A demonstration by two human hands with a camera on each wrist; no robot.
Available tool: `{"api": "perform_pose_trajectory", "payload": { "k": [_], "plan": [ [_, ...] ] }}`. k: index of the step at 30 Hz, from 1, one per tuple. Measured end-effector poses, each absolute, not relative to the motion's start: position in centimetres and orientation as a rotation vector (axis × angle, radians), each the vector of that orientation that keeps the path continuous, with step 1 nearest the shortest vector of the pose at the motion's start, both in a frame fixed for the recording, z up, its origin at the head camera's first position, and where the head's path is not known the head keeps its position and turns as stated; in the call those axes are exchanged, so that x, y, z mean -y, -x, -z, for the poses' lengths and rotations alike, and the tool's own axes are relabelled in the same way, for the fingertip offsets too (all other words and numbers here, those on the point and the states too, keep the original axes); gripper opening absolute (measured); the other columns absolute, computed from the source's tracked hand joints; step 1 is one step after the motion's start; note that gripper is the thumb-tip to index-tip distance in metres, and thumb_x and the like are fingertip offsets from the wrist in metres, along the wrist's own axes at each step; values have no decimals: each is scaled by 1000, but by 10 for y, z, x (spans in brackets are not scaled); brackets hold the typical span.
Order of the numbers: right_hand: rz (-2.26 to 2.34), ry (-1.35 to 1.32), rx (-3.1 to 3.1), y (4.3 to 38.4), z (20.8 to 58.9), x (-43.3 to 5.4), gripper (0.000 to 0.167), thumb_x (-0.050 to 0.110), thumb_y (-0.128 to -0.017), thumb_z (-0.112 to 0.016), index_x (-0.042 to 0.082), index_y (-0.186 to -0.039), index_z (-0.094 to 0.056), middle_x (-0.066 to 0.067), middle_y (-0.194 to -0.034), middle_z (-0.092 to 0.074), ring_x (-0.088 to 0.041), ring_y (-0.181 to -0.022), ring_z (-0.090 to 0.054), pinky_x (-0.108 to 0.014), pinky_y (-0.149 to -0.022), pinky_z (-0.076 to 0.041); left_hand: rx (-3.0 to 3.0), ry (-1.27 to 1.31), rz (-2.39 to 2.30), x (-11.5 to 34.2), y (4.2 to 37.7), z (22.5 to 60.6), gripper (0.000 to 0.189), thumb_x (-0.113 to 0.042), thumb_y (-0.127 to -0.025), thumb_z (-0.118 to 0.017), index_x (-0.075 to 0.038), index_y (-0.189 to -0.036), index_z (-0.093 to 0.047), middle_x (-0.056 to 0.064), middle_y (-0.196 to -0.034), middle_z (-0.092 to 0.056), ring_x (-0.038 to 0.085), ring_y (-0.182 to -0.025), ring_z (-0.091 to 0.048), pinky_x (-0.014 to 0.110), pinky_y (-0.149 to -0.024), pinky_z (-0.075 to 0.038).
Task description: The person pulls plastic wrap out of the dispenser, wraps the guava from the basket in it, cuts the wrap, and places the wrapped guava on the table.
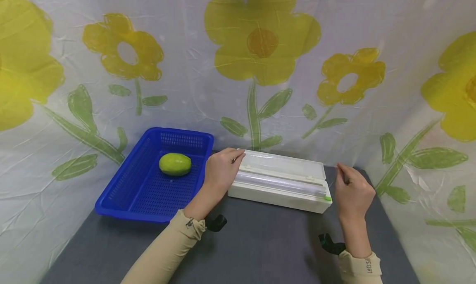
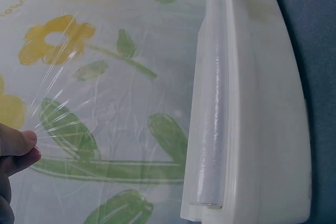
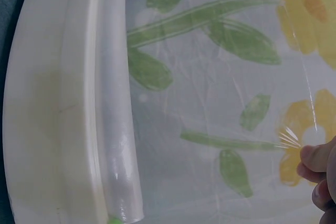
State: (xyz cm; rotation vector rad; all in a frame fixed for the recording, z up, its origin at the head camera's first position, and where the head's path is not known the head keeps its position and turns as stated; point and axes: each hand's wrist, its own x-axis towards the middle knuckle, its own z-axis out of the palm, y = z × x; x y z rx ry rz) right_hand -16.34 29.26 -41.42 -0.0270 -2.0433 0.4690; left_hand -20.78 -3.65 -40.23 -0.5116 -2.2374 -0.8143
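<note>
My left hand (image 1: 221, 170) pinches one corner of a clear sheet of cling film (image 2: 55, 121) between thumb and fingers, with creases fanning out from the grip. Level with it on the other side, my right hand (image 1: 354, 192) pinches the film's other corner, seen as bright folds at the fingertips in the right wrist view. Between the hands, the sheet stretches up from the cling film roll (image 1: 280, 185), which lies in a long white dispenser box (image 1: 275, 197) whose lid (image 1: 286, 163) is tipped back. A green piece (image 1: 327, 198) shows at the box's right end.
Left of the box stands a blue plastic basket (image 1: 128, 207) with a green oval fruit (image 1: 175, 164) inside. The dark grey table (image 1: 256, 242) meets a flower-printed curtain (image 1: 193, 98) behind and at both sides.
</note>
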Motion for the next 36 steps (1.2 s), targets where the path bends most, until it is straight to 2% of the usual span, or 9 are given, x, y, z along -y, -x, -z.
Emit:
{"api": "perform_pose_trajectory", "payload": {
  "k": [2,6,10,16,24,27,33,36],
  "plan": [
    [-471,23,2036,164,413,-293,12,4,-98,-75,-3,-104,-83,-22,-95,-79,-40,-72,-74,-35,-61,-44,2237,512,812,37,208,401,14,-14,-95,-81,-7,-106,-85,8,-97,-81,23,-76,-77,39,-65,-61],
    [-487,17,2015,164,413,-294,11,4,-98,-76,-3,-103,-83,-22,-94,-79,-40,-69,-74,-15,-64,-35,2229,518,809,37,207,399,14,-15,-95,-80,-8,-106,-86,7,-97,-82,23,-76,-77,38,-65,-61],
    [-495,8,1993,166,413,-295,11,3,-97,-76,-3,-103,-83,-23,-93,-79,-41,-67,-73,-7,-67,-28,2212,525,813,37,207,396,14,-15,-95,-80,-7,-106,-86,7,-97,-82,22,-77,-77,38,-65,-61],
    [-494,-5,1972,168,412,-295,10,2,-96,-77,-4,-102,-83,-24,-91,-78,-41,-63,-71,-9,-65,-28,2208,518,823,37,207,394,13,-14,-95,-80,-7,-105,-86,7,-97,-82,23,-79,-78,39,-67,-62],
    [-501,-3,1972,167,409,-294,11,2,-97,-76,-4,-103,-83,-24,-93,-78,-42,-66,-72,-6,-69,-27,2203,514,835,37,205,390,12,-12,-94,-81,-6,-104,-86,8,-96,-82,24,-80,-78,40,-69,-62],
    [-501,-3,1961,168,407,-294,11,2,-97,-77,-4,-102,-83,-24,-92,-78,-41,-65,-72,-9,-66,-30,2193,519,833,37,205,389,12,-11,-93,-81,-6,-104,-86,7,-96,-82,23,-81,-79,39,-69,-62],
    [-481,-16,1951,167,403,-293,10,2,-97,-76,-5,-101,-83,-23,-91,-79,-40,-63,-71,-27,-60,-40,2173,533,830,38,205,388,12,-11,-93,-81,-6,-103,-86,7,-96,-81,23,-81,-79,39,-69,-62],
    [-482,-20,1953,166,400,-292,11,3,-98,-75,-5,-102,-83,-23,-92,-79,-39,-63,-72,-23,-62,-39,2174,532,827,38,206,387,12,-12,-94,-81,-6,-103,-86,7,-96,-82,23,-82,-79,39,-69,-62]
  ]
}}
